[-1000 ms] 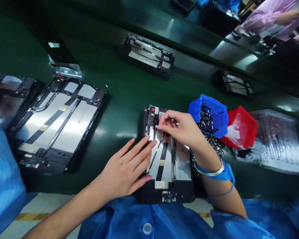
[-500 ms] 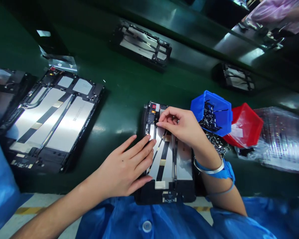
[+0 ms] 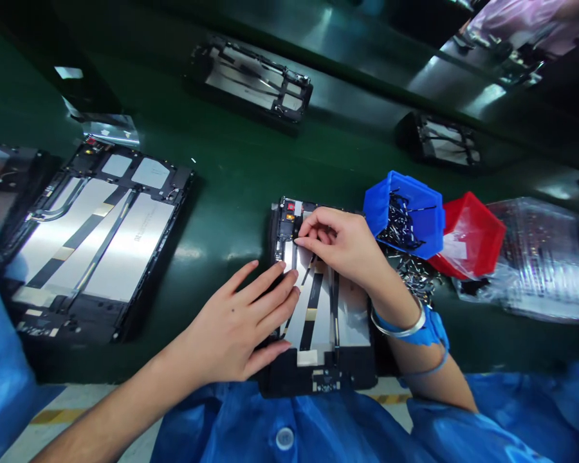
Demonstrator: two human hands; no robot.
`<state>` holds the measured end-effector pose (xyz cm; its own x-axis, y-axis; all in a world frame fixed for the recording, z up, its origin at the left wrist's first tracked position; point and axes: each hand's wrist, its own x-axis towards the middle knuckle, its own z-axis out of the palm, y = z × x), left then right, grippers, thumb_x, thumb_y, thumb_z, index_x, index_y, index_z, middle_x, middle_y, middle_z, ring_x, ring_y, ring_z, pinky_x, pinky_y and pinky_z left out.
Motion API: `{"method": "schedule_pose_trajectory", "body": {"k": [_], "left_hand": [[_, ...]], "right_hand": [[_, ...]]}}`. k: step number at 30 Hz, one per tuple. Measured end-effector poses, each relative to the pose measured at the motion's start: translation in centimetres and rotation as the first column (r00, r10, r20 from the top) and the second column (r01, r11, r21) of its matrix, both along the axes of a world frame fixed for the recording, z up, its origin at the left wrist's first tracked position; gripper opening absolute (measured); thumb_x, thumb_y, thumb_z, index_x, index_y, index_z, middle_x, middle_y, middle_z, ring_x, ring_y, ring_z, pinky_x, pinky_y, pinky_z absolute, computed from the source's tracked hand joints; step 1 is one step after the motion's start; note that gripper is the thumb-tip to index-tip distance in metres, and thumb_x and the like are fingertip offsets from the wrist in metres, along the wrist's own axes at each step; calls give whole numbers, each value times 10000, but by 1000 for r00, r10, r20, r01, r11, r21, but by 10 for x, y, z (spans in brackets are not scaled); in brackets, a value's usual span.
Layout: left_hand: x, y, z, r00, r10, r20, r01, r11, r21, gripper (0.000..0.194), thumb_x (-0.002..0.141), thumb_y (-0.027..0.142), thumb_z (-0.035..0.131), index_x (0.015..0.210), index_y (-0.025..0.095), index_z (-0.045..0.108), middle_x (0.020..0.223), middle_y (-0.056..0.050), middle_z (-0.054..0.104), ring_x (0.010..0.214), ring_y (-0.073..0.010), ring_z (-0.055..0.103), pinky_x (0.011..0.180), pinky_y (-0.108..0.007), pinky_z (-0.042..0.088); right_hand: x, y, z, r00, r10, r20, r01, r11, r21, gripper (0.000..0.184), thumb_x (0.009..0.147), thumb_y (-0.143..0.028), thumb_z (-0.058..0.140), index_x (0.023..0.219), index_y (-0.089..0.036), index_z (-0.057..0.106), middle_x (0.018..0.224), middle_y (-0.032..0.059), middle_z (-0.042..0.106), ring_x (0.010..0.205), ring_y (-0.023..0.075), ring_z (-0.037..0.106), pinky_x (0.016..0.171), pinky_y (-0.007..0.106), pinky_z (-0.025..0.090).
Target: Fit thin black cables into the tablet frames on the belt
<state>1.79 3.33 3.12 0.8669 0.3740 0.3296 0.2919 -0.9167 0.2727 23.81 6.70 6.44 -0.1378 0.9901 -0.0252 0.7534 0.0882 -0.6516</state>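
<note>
Tablet frame, lying flat mid-surface: left hand resting open across its near-left side; right hand curling its fingers at the far end, any grip hidden. Blue bin holding small black parts, sitting just right, beside red bin carrying white label, unreadable.

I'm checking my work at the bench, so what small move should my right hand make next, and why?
Probably press the thin black strip down at its upper end: the right hand has its fingertips right there, on the black device frame, while the left hand lies flat, seemingly steadying it.
</note>
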Motion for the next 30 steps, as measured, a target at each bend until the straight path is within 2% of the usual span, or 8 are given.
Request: {"method": "schedule_pose_trajectory", "body": {"k": [6,9,13,19,23,25,27,30], "left_hand": [[1,0,-2,999,17,35,-17,1000,-1,475,977,435,389,1265,121,596,1361,-103,583,1310,-290,464,1153,-452,216],[1,-1,-2,999,23,32,-22,1000,-4,487,976,441,390,1285,116,582,1380,-109,566,1329,-286,445,1151,-451,224],[0,-1,-1,1000,8,18,-9,1000,9,487,981,423,381,1291,100,574,1387,-124,556,1330,-300,438,1131,-463,252],[1,0,-1,1000,7,14,-6,999,-33,468,969,412,415,1290,105,564,1378,-127,562,1318,-312,445,1122,-472,272],[-4,-8,1,985,109,131,-77,971,-225,525,942,375,489,1420,173,416,1487,-113,438,1397,-300,344,1127,-460,304],[-7,-22,0,920,332,207,-239,896,-375,593,936,310,503,1483,205,301,1534,-116,354,1416,-286,315,1134,-456,309],[-9,-41,-3,830,529,175,-391,777,-494,604,941,264,490,1501,235,267,1540,-110,334,1407,-272,331,1142,-462,302],[-7,-70,-7,823,563,71,-420,688,-592,568,947,289,486,1488,292,312,1545,-79,329,1413,-277,317,1145,-492,297]], "right_hand": [[2,-42,5,918,21,397,-165,929,331,233,925,-171,487,1081,-186,660,829,56,650,769,168,563,652,286,445],[2,-67,2,826,105,553,-350,866,358,345,917,-80,413,1140,-176,658,803,59,645,733,164,535,587,267,431],[1,-70,-7,768,93,634,-397,846,357,398,891,-40,404,1168,-165,661,747,53,612,702,166,500,551,260,400],[2,-50,-10,786,15,618,-310,875,372,396,913,-78,402,1181,-208,664,749,48,607,699,166,491,554,266,394],[10,-75,3,886,-41,463,-184,883,432,385,931,-126,438,1271,-208,598,853,49,647,780,159,564,650,265,459],[15,-100,4,912,-176,370,-33,870,493,386,926,-143,484,1300,-169,576,792,36,635,728,142,579,656,248,461],[20,-125,-2,860,-348,373,136,861,491,387,929,-205,517,1301,-120,580,669,7,603,585,119,546,591,231,438],[22,-151,-18,819,-436,372,315,885,342,465,940,-404,491,1235,-76,638,522,-19,558,440,115,499,471,235,385]]}}
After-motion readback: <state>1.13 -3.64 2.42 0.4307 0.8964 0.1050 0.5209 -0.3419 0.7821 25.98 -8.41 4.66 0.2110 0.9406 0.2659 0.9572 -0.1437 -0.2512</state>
